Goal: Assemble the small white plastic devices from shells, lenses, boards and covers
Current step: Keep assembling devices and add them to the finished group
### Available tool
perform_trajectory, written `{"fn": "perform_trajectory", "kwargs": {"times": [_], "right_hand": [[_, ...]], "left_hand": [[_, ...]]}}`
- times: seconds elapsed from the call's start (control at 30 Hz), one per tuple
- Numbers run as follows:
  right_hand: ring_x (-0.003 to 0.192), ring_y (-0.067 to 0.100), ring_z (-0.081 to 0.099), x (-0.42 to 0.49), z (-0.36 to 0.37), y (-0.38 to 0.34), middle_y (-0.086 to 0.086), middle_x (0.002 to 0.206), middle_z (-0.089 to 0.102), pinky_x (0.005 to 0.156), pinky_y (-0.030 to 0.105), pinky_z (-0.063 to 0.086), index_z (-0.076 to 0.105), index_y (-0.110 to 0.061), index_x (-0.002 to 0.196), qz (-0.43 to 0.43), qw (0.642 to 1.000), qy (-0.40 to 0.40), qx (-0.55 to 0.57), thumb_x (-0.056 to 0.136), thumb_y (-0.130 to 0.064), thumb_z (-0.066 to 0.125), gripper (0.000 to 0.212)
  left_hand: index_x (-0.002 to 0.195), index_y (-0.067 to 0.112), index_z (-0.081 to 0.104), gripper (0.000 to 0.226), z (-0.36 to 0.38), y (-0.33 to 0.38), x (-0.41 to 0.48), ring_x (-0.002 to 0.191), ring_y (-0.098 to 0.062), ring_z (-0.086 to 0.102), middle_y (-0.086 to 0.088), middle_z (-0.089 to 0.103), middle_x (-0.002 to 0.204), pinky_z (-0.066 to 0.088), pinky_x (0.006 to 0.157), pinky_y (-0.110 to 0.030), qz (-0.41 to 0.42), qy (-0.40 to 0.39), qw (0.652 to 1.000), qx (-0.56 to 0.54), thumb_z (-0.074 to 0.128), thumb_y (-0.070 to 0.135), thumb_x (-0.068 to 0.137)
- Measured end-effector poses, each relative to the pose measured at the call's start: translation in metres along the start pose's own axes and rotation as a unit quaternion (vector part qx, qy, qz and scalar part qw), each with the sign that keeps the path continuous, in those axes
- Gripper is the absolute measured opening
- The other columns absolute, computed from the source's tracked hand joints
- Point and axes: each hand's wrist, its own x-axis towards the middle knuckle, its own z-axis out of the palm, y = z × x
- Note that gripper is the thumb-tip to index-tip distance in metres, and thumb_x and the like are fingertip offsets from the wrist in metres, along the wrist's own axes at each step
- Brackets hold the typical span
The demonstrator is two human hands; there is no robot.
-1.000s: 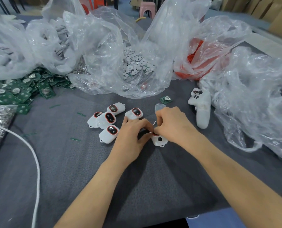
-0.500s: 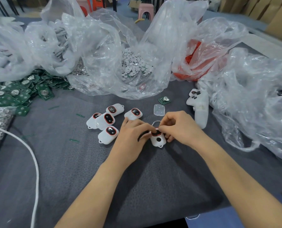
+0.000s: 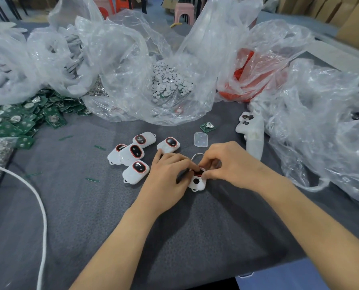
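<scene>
1. At worktop centre, the left hand [image 3: 168,176] and right hand [image 3: 231,166] meet over one white shell [image 3: 197,183] lying on the grey worktop [image 3: 195,237].
2. Left hand: fingers curled, gripping the shell's left side. A dark thing [image 3: 181,176] sits under its fingers; can't tell what it is.
3. Right hand: thumb and fingertips pinch the shell's far end, right at the red-rimmed lens [image 3: 199,172].
4. The shell's near half shows a round dark hole, with the loop lug pointing toward the person. My read: lens seating is in progress, and board and cover are not yet fitted on this one.
5. Just left of the hands: five lensed units [image 3: 132,154], clustered, some touching, lens side up. They look done from the front; the backs are hidden.
6. Just beyond the right hand: one clear cover [image 3: 200,139], then one loose board [image 3: 207,127]. These are likely the next parts in.
7. Stock further out: board pile [image 3: 17,118] far left, bag of white discs [image 3: 170,84], bag of red parts [image 3: 251,80].
8. Progress: five look built and a sixth is at mid-assembly. Going by the stock left, it's early in the run.
</scene>
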Motion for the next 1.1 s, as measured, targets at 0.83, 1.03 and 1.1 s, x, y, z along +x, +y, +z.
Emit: {"fn": "perform_trajectory", "kwargs": {"times": [0.83,1.03,1.1], "right_hand": [[0.043,0.007,0.059,-0.006,0.015,0.002,0.003,0.056,0.066,0.044,0.019,0.049,0.069,-0.012,0.068,0.158,0.962,0.114,0.193,0.079,-0.006,0.072,0.014],[0.054,0.013,0.063,-0.008,0.012,-0.003,0.004,0.063,0.07,0.052,0.02,0.05,0.073,-0.015,0.075,0.118,0.96,0.106,0.229,0.08,-0.01,0.073,0.007],[0.06,0.011,0.066,-0.01,0.008,-0.004,0.0,0.071,0.073,0.059,0.021,0.054,0.075,-0.018,0.081,0.095,0.962,0.084,0.24,0.078,-0.016,0.077,0.004]], "left_hand": [[0.102,0.032,0.07,0.021,-0.003,0.002,0.001,0.104,-0.011,0.054,0.015,0.066,0.101,0.031,0.104,-0.051,0.002,-0.013,1.0,0.006,0.068,0.017,0.087],[0.092,0.022,0.075,0.022,-0.001,-0.002,0.002,0.095,-0.016,0.057,0.011,0.067,0.094,0.043,0.091,-0.053,0.034,0.061,0.997,-0.019,0.071,0.003,0.082],[0.09,0.02,0.075,0.021,-0.001,-0.002,0.002,0.095,-0.017,0.056,0.015,0.065,0.093,0.046,0.087,-0.049,0.038,0.076,0.996,-0.027,0.07,0.002,0.081]]}}
